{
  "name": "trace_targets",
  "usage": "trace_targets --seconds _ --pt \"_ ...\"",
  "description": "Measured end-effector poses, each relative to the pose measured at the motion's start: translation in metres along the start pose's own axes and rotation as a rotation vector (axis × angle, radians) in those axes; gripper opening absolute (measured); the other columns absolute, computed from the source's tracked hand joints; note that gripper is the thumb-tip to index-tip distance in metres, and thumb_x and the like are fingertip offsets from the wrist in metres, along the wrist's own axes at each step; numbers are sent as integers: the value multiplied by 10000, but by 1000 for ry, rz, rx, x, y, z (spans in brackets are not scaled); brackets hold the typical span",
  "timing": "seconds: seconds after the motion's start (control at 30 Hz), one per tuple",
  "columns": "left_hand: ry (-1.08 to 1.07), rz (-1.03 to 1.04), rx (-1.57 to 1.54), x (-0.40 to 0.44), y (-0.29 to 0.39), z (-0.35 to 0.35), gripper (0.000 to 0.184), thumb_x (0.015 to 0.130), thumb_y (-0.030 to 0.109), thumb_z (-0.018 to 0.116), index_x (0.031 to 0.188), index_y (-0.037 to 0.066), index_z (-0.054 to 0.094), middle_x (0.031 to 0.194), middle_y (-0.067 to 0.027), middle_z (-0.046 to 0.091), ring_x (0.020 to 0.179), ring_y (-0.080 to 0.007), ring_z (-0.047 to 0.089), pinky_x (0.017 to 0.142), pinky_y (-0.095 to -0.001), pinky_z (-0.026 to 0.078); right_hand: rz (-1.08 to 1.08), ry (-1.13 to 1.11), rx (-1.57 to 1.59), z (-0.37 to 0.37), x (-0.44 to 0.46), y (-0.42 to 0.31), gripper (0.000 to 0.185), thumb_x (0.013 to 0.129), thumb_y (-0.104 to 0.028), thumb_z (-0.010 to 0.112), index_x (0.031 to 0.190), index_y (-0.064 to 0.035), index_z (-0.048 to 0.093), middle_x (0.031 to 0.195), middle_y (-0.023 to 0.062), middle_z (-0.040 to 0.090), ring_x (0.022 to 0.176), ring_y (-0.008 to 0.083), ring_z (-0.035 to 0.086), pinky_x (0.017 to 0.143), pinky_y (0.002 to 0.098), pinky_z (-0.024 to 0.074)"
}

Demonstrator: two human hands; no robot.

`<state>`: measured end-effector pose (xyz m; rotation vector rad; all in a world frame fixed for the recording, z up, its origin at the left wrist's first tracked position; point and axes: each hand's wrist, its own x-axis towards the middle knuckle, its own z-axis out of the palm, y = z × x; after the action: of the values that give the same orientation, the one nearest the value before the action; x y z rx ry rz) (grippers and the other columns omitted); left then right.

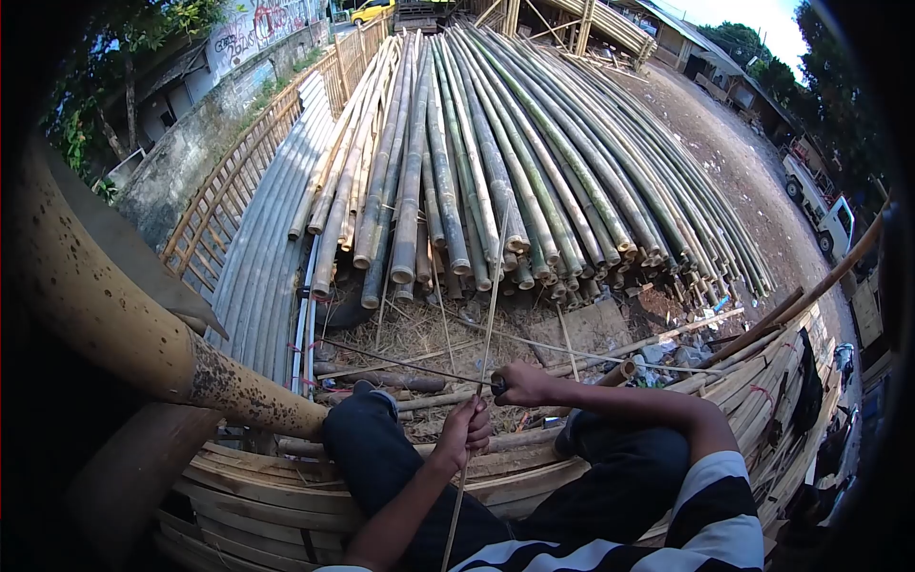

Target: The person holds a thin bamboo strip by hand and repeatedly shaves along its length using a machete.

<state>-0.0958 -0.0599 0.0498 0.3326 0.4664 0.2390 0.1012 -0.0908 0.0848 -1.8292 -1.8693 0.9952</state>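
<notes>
My left hand (463, 434) is closed around a long, thin bamboo strip (492, 305). The strip stands slanted, running from my lap up past both hands toward the bamboo pile. Just above it, to the right, my right hand (522, 384) is closed on the dark handle of a long knife (410, 365). Its narrow blade points left and crosses the strip right above my left fist; whether the edge bites into it cannot be made out. My bent knees (367, 429) lie either side of my hands.
A big pile of bamboo poles (477, 162) fills the ground ahead. A thick spotted bamboo pole (114, 305) leans close on the left. Stacked split bamboo (257, 491) lies under me. Corrugated sheets (257, 238), a bamboo fence (229, 191) and a parked white truck (834, 224) stand farther off.
</notes>
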Motion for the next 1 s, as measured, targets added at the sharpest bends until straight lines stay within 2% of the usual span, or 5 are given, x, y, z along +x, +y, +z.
trace_targets --seconds 0.27,0.37,0.43,0.53,1.0 --pt "-5 91 123 -6 -15 6 265 1002 304 354 815 121 391 534 55 245 378 -38 195 324 -199 159 134 195 -189 -18 12 38 272 647 -220 615 745 33 594 630 223 571 626 378 598 632 446 487" --pt "-44 38 76 -5 -11 10 267 1004 311 344 817 123 383 535 57 238 377 -35 190 315 -194 160 461 331 51 -44 7 76 227 660 -188 616 657 33 565 548 166 541 495 291 568 511 405 474" --pt "-100 -34 -8 -1 -8 12 268 1005 323 335 823 133 389 534 61 233 376 -34 184 310 -191 163 597 566 786 -37 5 102 204 681 -156 609 582 4 533 500 85 506 416 188 514 402 336 417" --pt "-141 -85 -110 4 -2 16 275 1004 324 336 814 136 399 524 61 229 368 -36 184 303 -186 168 622 599 736 -36 -13 91 202 697 -133 598 545 -33 509 505 40 507 397 144 489 363 293 374" --pt "-19 45 -71 -1 2 0 275 992 327 378 796 138 414 508 62 228 361 -39 181 307 -185 155 22 21 39 7 7 6 262 634 -215 663 696 22 569 578 182 565 549 334 567 569 412 451"
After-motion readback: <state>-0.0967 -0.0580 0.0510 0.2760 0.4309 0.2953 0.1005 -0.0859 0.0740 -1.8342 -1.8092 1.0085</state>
